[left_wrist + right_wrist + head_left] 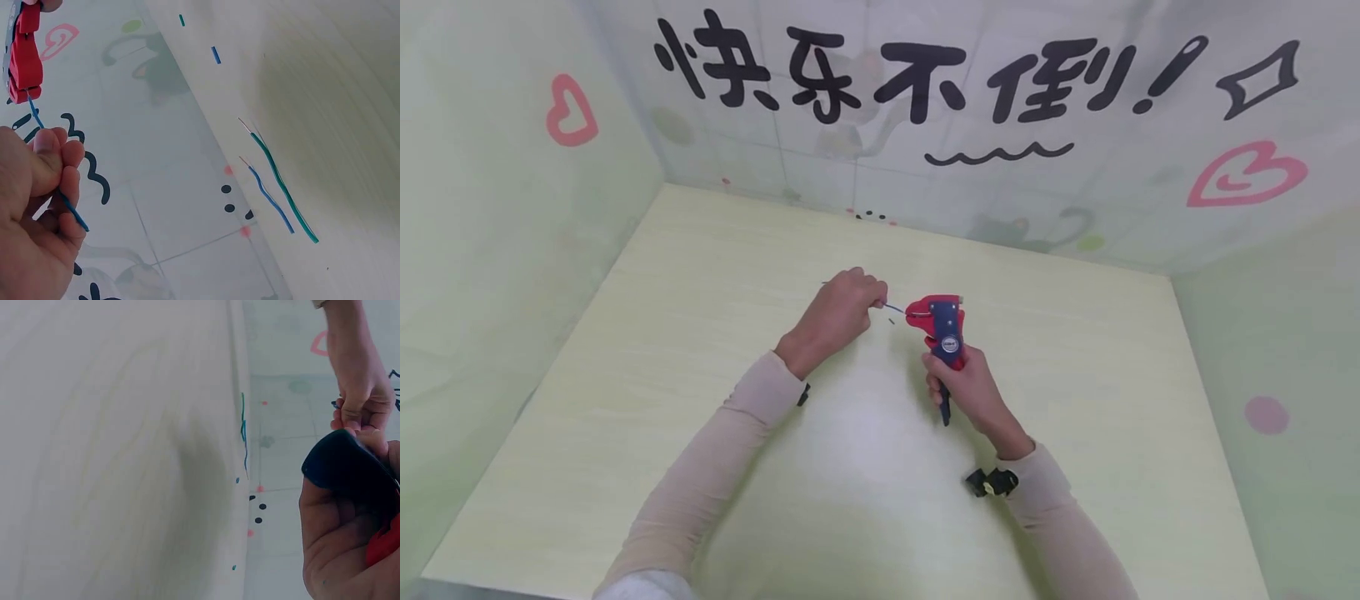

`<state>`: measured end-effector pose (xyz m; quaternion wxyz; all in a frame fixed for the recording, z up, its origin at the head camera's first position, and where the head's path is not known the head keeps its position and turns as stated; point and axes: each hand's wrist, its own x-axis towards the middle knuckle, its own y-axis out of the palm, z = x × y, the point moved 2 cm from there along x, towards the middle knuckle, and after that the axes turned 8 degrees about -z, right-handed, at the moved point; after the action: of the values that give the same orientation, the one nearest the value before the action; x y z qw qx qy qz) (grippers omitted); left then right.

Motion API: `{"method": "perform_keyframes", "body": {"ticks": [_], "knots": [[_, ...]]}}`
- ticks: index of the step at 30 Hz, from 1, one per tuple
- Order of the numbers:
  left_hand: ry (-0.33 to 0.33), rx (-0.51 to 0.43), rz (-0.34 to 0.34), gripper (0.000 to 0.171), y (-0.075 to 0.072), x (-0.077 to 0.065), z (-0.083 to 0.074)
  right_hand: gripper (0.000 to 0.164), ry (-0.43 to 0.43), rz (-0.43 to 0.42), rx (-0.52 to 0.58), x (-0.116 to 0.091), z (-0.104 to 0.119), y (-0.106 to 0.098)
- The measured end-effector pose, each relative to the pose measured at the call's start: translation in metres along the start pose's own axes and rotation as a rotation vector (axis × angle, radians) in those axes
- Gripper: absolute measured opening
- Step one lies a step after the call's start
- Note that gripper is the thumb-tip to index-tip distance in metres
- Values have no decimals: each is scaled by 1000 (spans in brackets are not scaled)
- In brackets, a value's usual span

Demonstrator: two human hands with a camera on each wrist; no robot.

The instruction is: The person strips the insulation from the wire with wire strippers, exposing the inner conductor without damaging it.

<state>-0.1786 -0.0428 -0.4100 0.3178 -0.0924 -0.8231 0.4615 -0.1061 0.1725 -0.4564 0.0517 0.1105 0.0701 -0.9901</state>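
Note:
My left hand [846,308] pinches a thin blue wire [36,112] between thumb and fingers, and the wire's tail sticks out below the palm in the left wrist view. The wire's other end meets the nose of a red and dark blue wire stripper [946,325]. My right hand [966,383] grips the stripper by its handles, fingers wrapped around them. In the right wrist view a dark handle end [344,462] juts out of that hand, and the stripper's nose is out of sight there.
On the pale table [850,500] lie a green wire [281,181] and a shorter blue wire [269,197], each with one bare end. A small blue offcut [215,55] and a green offcut [182,20] lie nearby. Printed curtains [850,167] stand behind and at both sides.

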Motion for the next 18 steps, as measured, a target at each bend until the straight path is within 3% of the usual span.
{"method": "perform_keyframes", "body": {"ticks": [7,12,14,16,18], "knots": [[-18,3,28,21,0,-1,0,25,-2,-9,-48,-1,0,0],[-34,77,48,23,-1,-2,-2,43,189,94,110,0,-3,0],[-34,91,52,23,-1,-2,-3,44,220,103,119,0,-3,0],[-45,79,69,23,0,-3,-2,37,124,76,3,0,-1,-1],[-46,50,95,23,0,-4,1,28,-86,26,-236,0,2,-3]]}}
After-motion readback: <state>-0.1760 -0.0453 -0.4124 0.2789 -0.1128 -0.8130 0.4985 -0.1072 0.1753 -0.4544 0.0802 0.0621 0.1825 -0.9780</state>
